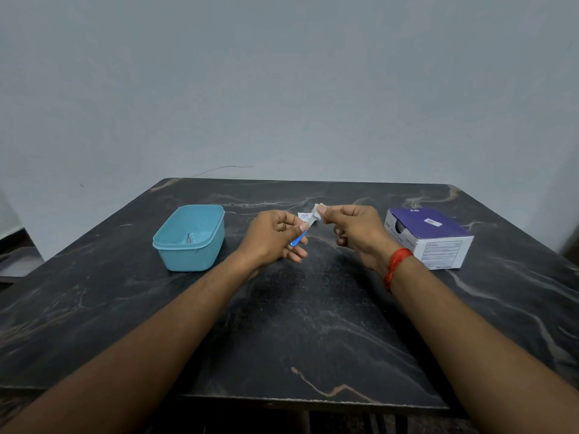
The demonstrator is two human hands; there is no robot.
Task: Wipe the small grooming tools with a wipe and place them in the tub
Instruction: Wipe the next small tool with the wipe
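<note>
Both hands raised over the middle of the dark marbled bench (313,324). Left hand (275,238) pinches a small tool (299,238): blue handle pointing down toward the person, pale metal end angled up to the right. Right hand (354,230), red thread on wrist, pinches a small white folded wipe (318,212) around the tool's upper tip. A bit of white printed wrapper (303,216) shows just behind the tool. Teal tub (175,245) sits left, open, one small metallic tool (189,238) lying inside. Purple-and-white box (438,242) sits right, well apart from the tub.
</note>
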